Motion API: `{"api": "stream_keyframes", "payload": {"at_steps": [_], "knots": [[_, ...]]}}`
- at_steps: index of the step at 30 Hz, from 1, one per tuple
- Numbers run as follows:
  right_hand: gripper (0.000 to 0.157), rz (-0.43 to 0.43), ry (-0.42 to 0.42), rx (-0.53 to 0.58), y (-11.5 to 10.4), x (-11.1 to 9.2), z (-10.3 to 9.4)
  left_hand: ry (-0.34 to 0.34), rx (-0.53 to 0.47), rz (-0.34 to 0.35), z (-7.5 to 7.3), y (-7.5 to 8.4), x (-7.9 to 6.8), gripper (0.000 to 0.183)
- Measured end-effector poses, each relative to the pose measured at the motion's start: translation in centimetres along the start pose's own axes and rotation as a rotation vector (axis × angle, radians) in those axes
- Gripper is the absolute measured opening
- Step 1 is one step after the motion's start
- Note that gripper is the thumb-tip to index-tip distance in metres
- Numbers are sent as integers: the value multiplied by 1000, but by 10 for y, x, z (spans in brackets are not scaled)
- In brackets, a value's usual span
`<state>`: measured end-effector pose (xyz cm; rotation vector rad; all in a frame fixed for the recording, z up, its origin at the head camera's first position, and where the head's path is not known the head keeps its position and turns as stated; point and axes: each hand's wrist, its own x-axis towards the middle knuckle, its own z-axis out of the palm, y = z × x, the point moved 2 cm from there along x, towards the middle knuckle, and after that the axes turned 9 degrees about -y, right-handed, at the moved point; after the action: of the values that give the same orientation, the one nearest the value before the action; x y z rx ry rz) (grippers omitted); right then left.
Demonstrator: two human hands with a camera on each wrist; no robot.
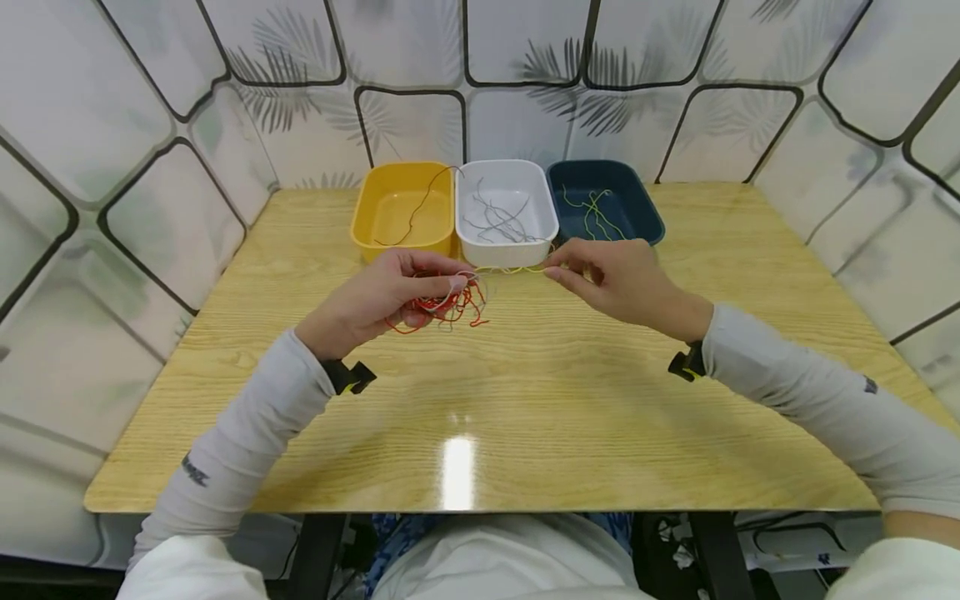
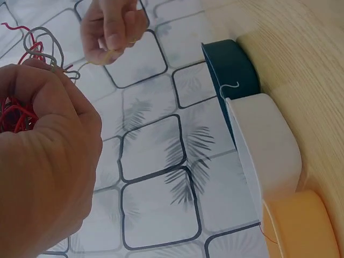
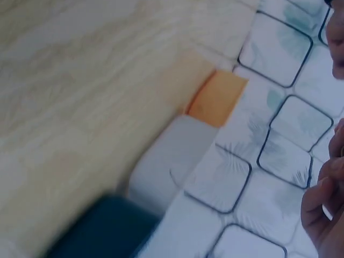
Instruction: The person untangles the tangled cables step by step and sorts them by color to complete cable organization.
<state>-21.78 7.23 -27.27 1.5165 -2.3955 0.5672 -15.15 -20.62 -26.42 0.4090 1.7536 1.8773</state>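
Note:
A tangle of red and grey strings (image 1: 453,307) is gripped in my left hand (image 1: 367,300), bunched between thumb and fingers with loops hanging out. From it a yellow string (image 1: 510,269) stretches across to my right hand (image 1: 630,282), which pinches its far end between thumb and forefinger. Both hands are above the table, just in front of three bins. In the left wrist view, red and grey loops (image 2: 43,48) stick up past the left hand (image 2: 48,156). The right hand (image 3: 328,204) shows only at the edge of the right wrist view.
Side by side on the wooden table (image 1: 525,400) stand a yellow bin (image 1: 371,204) with one reddish string, a white bin (image 1: 465,187) with several grey strings, and a dark blue bin (image 1: 648,217) with yellow-green strings. A patterned curtain (image 1: 420,125) rises behind them.

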Motion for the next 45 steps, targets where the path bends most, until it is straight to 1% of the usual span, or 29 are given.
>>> {"api": "stream_keyframes", "payload": {"at_steps": [3,5,7,9,11,12,15,17,19,21,23,25,27,28,30,33,35,37,41,45], "knots": [[6,-95,-15,-77,8,-4,-11,64,85,19,-1,0,0,40],[10,-147,-30,-133,13,-7,-17,94,138,32,-1,1,0,39],[16,-181,-45,-196,17,-10,-21,99,198,32,-1,1,-1,37],[19,-209,-65,-240,21,-12,-24,90,253,38,-1,2,-3,34],[22,-223,-96,-238,25,-13,-28,76,291,52,-1,2,-3,33],[23,-216,-117,-223,27,-13,-30,72,304,57,-1,1,-4,33],[29,-179,-182,-149,35,-12,-35,63,311,81,-1,0,-4,32],[31,-143,-213,-96,41,-12,-38,59,313,81,-3,-2,-5,33],[32,-95,-197,-55,50,-15,-43,68,315,67,-7,-4,-6,34],[33,-4,-142,-21,61,-21,-51,91,285,55,-11,-4,-8,36],[32,136,-62,-11,75,-28,-62,113,252,63,-14,-2,-8,39],[36,311,-11,-14,88,-32,-72,133,227,85,-15,3,-7,41],[45,464,-8,-36,100,-32,-79,130,233,112,-12,8,-5,41],[49,522,-20,-51,106,-30,-80,122,237,121,-11,10,-4,41],[55,612,-79,-79,117,-25,-78,107,256,124,-7,12,-4,40],[56,707,-190,-108,134,-19,-65,80,267,109,-4,9,-4,39],[58,756,-265,-138,145,-17,-55,62,262,99,-3,5,-5,39],[58,790,-319,-162,155,-16,-46,43,251,94,-2,1,-5,38],[56,811,-363,-178,170,-13,-32,18,226,100,-1,-2,-5,37],[55,845,-391,-200,178,-10,-21,12,219,106,-1,-1,-4,37]]}}
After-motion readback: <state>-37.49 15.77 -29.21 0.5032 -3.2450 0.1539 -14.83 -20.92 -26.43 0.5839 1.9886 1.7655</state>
